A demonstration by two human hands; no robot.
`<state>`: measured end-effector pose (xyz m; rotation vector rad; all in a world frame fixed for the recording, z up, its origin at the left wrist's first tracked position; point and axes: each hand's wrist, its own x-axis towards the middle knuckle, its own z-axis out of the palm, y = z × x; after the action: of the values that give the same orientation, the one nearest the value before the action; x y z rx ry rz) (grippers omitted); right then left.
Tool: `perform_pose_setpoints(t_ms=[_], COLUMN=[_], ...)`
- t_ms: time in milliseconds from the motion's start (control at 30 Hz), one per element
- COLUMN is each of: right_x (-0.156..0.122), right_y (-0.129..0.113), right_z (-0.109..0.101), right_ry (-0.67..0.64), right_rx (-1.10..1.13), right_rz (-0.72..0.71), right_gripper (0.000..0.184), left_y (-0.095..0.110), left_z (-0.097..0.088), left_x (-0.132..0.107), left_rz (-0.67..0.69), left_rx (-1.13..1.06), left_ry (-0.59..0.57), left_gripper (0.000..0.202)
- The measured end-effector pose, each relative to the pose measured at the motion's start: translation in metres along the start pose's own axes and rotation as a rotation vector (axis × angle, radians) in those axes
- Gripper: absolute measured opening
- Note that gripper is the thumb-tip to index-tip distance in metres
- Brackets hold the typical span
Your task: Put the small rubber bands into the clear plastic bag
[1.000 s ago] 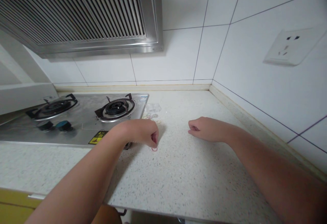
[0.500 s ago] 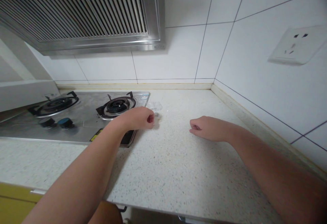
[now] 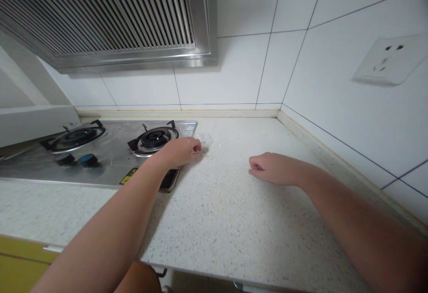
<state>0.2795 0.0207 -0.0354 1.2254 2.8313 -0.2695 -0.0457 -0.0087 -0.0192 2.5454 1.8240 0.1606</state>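
My left hand is over the counter at the right edge of the stove, its fingers curled into a pinch. At the fingertips is a small see-through piece whose kind I cannot make out. Just beyond the fingers lies a clear, thin plastic-looking thing, partly hidden by the hand. My right hand is closed in a loose fist low over the speckled white counter. Nothing shows in it, though its inner side is mostly turned away.
A steel gas stove with two burners and two knobs fills the left. The range hood hangs above it. White tiled walls meet in a corner behind the counter, with a socket on the right wall. Yellow cabinet fronts show below.
My left hand has shifted slightly and its fingers have closed in on the small see-through piece. The right hand has stayed in place. The view has moved a little.
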Motion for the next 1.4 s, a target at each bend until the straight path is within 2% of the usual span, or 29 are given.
perform_pose_setpoints(t_ms=[133,333,433,800,1033,1400], right_x=[-0.001,-0.002,-0.002,-0.001,0.0,-0.001], right_y=[-0.001,0.0,-0.001,0.0,0.001,0.003], right_z=[-0.001,-0.001,-0.001,0.0,0.001,0.002], right_ry=[0.0,0.002,0.006,0.002,0.014,0.009], right_rx=[0.004,0.003,-0.001,-0.001,-0.001,-0.006], right_rz=[-0.004,-0.003,-0.005,-0.003,-0.017,-0.006], right_gripper=[0.027,0.026,0.026,0.026,0.027,0.027], left_y=[0.0,-0.001,-0.004,-0.007,-0.005,-0.006], left_z=[0.001,0.007,0.011,0.018,0.015,0.014], left_x=[-0.002,0.001,0.005,0.011,0.01,0.006], left_rz=[0.14,0.168,0.191,0.115,0.073,0.11], left_rx=[-0.006,0.008,0.004,-0.041,-0.065,-0.046], left_ry=[-0.026,-0.061,-0.043,0.049,0.113,0.086], left_gripper=[0.034,0.035,0.034,0.02,0.021,0.028])
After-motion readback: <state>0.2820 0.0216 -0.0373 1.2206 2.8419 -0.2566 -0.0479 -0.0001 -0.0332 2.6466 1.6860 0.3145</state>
